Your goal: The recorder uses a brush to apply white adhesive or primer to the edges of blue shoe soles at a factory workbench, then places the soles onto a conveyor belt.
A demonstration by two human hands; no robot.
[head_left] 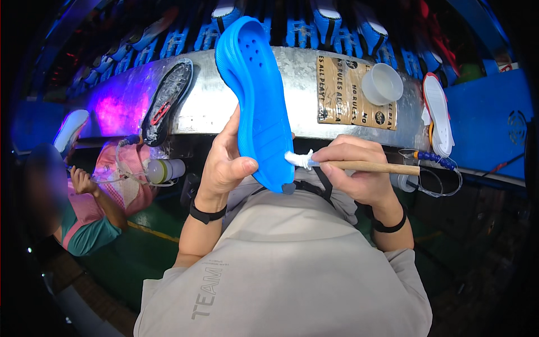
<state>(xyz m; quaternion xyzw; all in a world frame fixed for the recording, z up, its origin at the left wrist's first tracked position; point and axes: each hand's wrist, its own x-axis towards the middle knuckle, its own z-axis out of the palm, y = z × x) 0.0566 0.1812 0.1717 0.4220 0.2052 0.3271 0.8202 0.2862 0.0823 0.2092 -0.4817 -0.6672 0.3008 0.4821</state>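
Firstly, a dark, glossy sole [163, 115] lies on the smooth metal bench [297, 95]. Next, the left hand's [222, 165] fingers grip a ribbed-sided blue sole [266, 112], held across the bench's front edge. The right hand's [356, 165] fingers pinch a wooden-handled brush [387, 167], white tip at the blue sole's right rim. Metal surface separates that sole from the brown sheet [339, 87] rightward.

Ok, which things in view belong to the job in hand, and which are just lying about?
In the job:
blue sole, in the left hand
wooden-handled applicator, in the right hand, white tip at the sole's edge
probably the translucent cup

Apparently lying about:
dark sole, left
white sole, right
brown printed sheet, under the cup
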